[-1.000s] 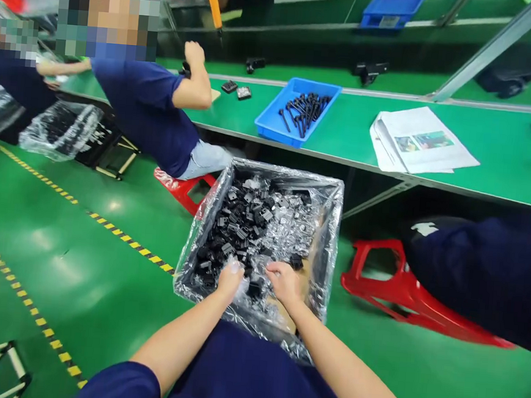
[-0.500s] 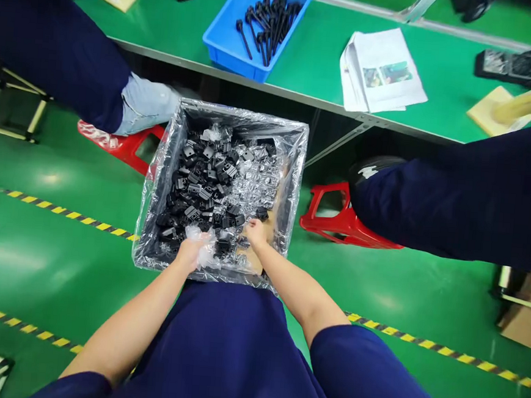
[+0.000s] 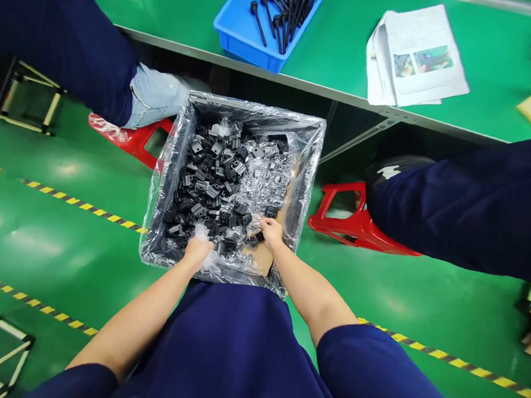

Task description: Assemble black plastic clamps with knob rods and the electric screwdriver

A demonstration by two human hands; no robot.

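Note:
In front of my body is a bin (image 3: 315, 160) lined with clear plastic. Loose black plastic parts (image 3: 211, 188) heap up on its left side, and parts under clear wrap (image 3: 264, 183) lie in rows on the right. My left hand (image 3: 197, 252) is closed around crumpled clear plastic bags (image 3: 209, 265) near the bin's front. My right hand (image 3: 271, 231) is pinched at the front right, beside the wrapped parts and above brown cardboard (image 3: 263, 261). What its fingertips hold is too small to make out.
Beyond the bin runs a green workbench (image 3: 345, 52) with a blue tray (image 3: 249, 53) of black rod-like parts (image 3: 284, 16) and printed sheets (image 3: 419, 58). Co-workers in dark blue (image 3: 476, 203) sit at both sides on red stools (image 3: 350, 224). Yellow-black tape (image 3: 76, 204) marks the floor.
The camera view has shifted, so the bench items appear farther right and higher. My right hand has moved slightly within the bin; my left still grips the crumpled plastic bags.

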